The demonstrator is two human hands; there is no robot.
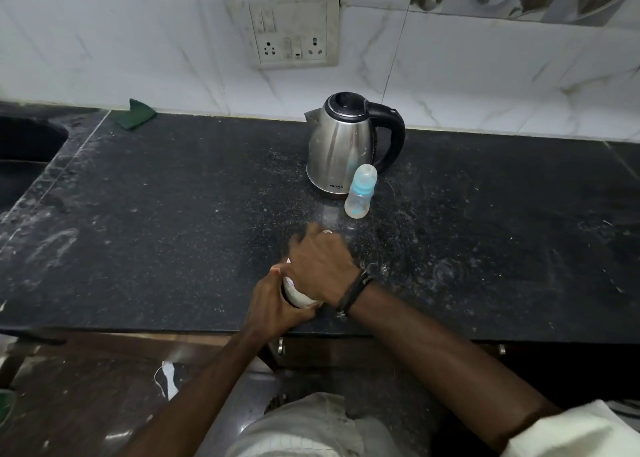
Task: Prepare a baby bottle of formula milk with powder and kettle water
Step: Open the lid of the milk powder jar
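From the head view, both hands meet at the near edge of the speckled black stone worktop, around a small white round container, which is probably the formula powder tub, though most of it is hidden. The left hand wraps its curled fingers round the container's side from the left and below, steadying it. The right hand lies over the top, its fingers curled down over what is likely the lid; the pose suggests twisting it off, a judgement only.

The clear plastic baby bottle with a pale blue collar and capped teat stands upright straight ahead of the hands, well apart from them. It is just in front of the stainless-steel electric kettle with a black handle, perhaps touching its base. The bottle's long axis is vertical. The kettle's handle points right, so the right hand is the nearer one for reaching either. The bottle looks empty and its cap is still on.
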